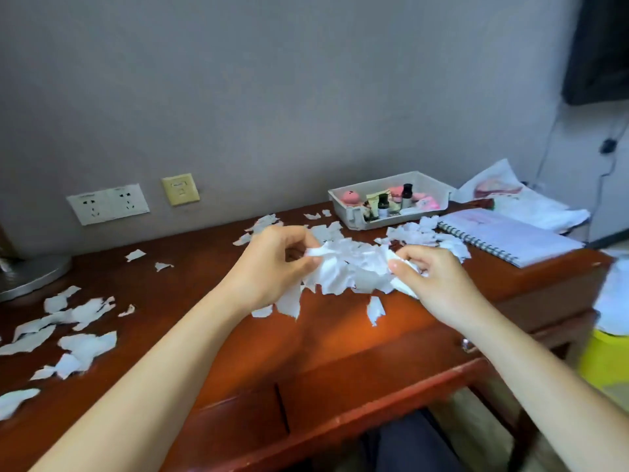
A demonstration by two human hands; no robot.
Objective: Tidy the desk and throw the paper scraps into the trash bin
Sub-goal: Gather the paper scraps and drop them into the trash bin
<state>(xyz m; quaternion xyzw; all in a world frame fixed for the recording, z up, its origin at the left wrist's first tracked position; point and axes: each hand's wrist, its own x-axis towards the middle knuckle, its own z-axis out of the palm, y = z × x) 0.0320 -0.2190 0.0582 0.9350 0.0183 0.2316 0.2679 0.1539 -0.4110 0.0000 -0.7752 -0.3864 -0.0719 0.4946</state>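
Note:
A heap of torn white paper scraps (350, 267) lies in the middle of the reddish wooden desk (340, 349). My left hand (272, 264) pinches the left side of the heap and my right hand (435, 281) grips scraps at its right side. More loose scraps (81, 345) are scattered over the left part of the desk, and others (422, 233) lie behind the heap. A yellow trash bin (606, 359) with a white liner stands on the floor beside the desk's right end.
A white tray (343, 202) of small bottles and pink items sits at the back. A spiral notebook (510, 236) and a white bag (524, 199) lie at the right end. A metal lamp base (30, 274) stands far left. Wall sockets (109, 202) are behind.

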